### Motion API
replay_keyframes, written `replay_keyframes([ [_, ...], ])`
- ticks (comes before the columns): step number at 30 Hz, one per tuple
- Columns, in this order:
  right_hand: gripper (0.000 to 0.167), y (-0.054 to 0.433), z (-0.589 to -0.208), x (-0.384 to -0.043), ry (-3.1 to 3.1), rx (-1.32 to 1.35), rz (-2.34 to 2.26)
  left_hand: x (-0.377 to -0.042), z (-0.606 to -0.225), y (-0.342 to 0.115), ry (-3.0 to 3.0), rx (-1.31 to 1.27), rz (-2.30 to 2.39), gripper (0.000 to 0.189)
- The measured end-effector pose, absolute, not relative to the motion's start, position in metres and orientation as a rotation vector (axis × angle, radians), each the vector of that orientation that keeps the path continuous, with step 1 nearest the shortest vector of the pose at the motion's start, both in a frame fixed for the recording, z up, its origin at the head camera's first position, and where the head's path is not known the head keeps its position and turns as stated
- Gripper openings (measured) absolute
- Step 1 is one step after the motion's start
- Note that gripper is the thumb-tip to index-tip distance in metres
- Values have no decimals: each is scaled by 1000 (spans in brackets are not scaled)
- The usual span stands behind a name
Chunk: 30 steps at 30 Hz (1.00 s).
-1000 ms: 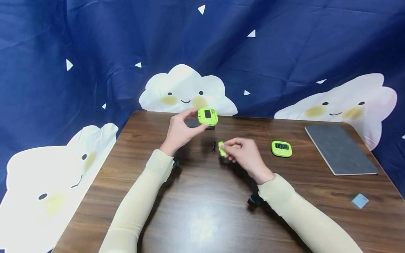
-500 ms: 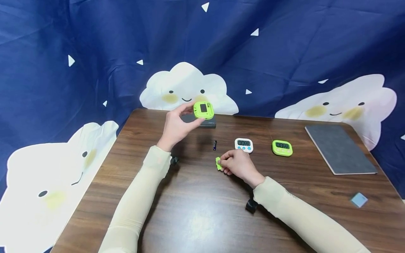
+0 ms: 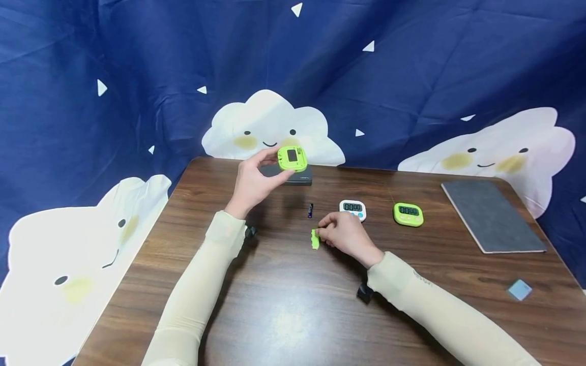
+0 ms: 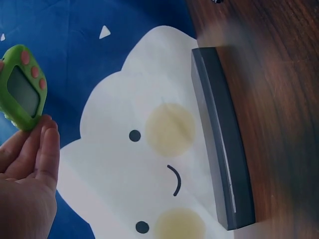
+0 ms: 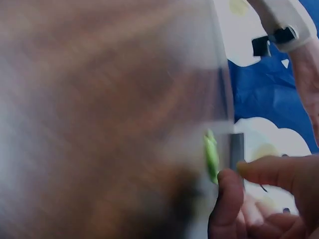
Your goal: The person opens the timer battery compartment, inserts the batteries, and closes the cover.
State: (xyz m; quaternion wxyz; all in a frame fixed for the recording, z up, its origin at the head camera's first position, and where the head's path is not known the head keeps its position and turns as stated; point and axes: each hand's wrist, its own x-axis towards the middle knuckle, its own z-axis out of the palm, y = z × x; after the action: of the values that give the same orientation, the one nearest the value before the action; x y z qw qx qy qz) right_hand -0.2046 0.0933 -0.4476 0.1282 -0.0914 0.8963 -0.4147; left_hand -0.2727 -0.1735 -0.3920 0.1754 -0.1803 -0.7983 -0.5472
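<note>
My left hand holds a green kitchen timer up over the far part of the table, its back with a dark square facing the head camera. The left wrist view shows its grey screen and pink buttons. A small green battery cover is low over the wooden table. At its right edge are the fingertips of my right hand; in the right wrist view the cover lies beyond the thumb tip, not between thumb and forefinger. A small dark blue battery lies just behind it.
Behind my right hand lies a white timer, partly hidden, with another green timer to its right. A grey notebook and a light blue square lie farther right. A dark box stands at the back below the held timer.
The right hand brought the battery cover down toward me, uncovering the white timer; its fingers now sit at the cover's edge. The left hand shifted slightly left and up with the green timer.
</note>
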Motion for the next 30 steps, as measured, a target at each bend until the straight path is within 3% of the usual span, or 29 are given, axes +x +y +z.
replay_keyframes([
  [7,31,91,-436,-250,2812,-657,-1046,-274,-388,-179,-2246,-466,-1560,63],
  [15,58,84,-440,-275,2863,-727,-710,-276,-388,-183,-2239,-472,-1595,63],
  [30,51,78,-449,-276,2854,-685,-590,-276,-388,-183,-2219,-496,-1664,60],
])
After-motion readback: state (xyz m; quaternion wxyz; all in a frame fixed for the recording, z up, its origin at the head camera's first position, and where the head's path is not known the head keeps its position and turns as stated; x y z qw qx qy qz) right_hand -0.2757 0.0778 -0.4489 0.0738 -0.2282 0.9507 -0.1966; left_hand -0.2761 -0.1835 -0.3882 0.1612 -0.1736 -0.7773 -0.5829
